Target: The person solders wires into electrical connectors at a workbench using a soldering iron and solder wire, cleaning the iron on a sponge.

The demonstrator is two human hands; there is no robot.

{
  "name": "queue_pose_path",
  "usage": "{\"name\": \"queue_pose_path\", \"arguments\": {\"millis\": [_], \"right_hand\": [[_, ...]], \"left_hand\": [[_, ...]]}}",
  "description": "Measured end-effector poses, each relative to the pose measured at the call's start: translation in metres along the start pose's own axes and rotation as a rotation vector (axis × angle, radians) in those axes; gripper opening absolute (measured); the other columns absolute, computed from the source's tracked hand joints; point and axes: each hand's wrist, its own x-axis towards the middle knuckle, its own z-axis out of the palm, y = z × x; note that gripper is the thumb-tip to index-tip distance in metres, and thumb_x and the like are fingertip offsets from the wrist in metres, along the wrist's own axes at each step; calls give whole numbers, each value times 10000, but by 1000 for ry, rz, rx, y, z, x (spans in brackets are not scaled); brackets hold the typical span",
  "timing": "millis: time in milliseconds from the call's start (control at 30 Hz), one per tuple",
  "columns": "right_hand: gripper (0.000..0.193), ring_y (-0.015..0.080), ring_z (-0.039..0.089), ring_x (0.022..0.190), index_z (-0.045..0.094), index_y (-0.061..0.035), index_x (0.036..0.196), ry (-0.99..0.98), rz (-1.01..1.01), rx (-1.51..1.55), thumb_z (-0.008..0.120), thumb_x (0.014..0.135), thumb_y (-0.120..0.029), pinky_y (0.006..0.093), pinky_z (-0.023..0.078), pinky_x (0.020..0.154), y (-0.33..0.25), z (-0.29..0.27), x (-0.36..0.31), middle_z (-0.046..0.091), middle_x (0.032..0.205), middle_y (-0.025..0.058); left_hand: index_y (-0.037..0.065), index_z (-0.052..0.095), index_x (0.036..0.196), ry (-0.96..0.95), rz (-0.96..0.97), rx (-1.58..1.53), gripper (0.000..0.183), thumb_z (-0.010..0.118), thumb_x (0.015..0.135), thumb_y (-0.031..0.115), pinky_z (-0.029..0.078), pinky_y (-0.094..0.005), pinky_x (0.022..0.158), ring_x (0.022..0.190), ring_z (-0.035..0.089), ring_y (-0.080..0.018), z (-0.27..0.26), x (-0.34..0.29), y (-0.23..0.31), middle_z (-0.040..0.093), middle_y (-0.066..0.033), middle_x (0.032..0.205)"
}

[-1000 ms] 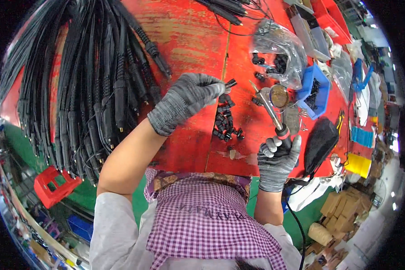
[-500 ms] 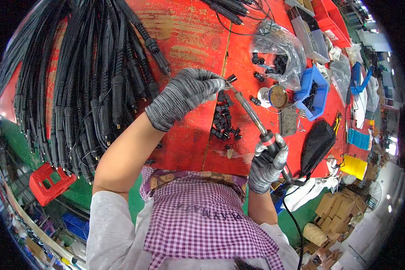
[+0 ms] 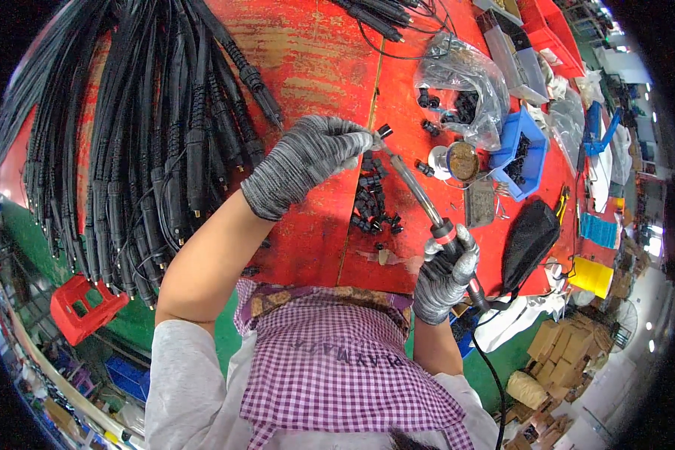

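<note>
My right hand point(image 3: 444, 279), in a grey knit glove, is closed round the black and red handle of a soldering iron point(image 3: 420, 196). The iron slants up to the left, its metal tip right by my left fingertips. My left hand point(image 3: 307, 161), gloved too, is pinched on a small black cylindrical part point(image 3: 384, 131) that sticks out past the fingers. Those fingers hide most of what lies in the pinch. Small black connectors point(image 3: 371, 196) lie loose on the red table point(image 3: 307, 251) between my hands.
Thick bundles of black cables point(image 3: 195, 150) cover the left side. To the right are a plastic bag point(image 3: 495, 90) with black parts, a small round pot point(image 3: 463, 161) with brownish contents, a blue bin point(image 3: 536, 169) and a black pouch point(image 3: 531, 244). The iron's cord point(image 3: 491, 367) hangs down at right.
The iron's tip has drawn slightly back from the black part at my left fingertips. Both hands keep their grips and have hardly moved.
</note>
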Motion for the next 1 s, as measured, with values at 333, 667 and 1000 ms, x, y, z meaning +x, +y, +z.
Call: {"name": "queue_pose_path", "arguments": {"millis": [333, 667, 1000], "right_hand": [[387, 193, 553, 723, 495, 24, 1019, 218, -13, 265, 518, 829, -313, 263, 484, 587, -35, -35, 0, 564, 936, 143], [325, 104, 496, 422, 569, -41, 815, 592, -177, 51, 568, 785, -365, 201, 451, 387, -76, -155, 28, 572, 614, 19], [370, 51, 420, 422, 571, -31, 832, 820, -217, -75, 519, 811, -397, 159, 322, 373, -66, -159, 24, 537, 617, -6]], "left_hand": [[63, 634, 881, -15, -27, -34, 199, 546, 807, 226, 361, -185, 492, 544, 449, -42, 1, -2, 5, 532, 28, 621], [23, 582, 964, -141, 3, 112, 218, 528, 827, 184, 387, -138, 495, 562, 480, -32, -7, 1, -6, 602, -7, 839], [46, 614, 895, -13, -185, 28, 167, 522, 830, 169, 328, -159, 460, 498, 416, -13, 11, -7, 17, 484, 67, 596]]}}
